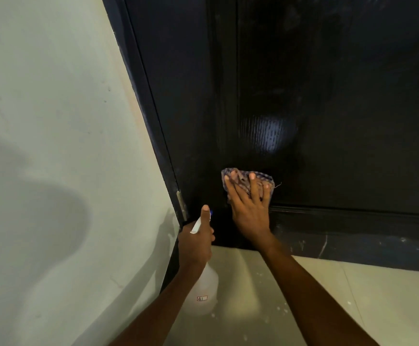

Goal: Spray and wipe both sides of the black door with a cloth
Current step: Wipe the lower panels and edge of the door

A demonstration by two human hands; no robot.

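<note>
The black door [328,96] fills the upper right of the head view, with a wet glossy patch at its middle. My right hand [249,208] presses a checked purple cloth [243,179] flat against the door's lower panel, fingers spread and straight. My left hand [196,239] grips the neck of a clear spray bottle [204,290], its white trigger head with a blue nozzle pointing at the door's bottom left corner. The bottle carries a small label reading 41.
A pale wall [53,146] runs along the left, meeting the dark door frame [151,108] and a metal hinge [181,204]. A dark threshold strip [365,248] lies under the door. Light floor tiles [353,300] show white specks.
</note>
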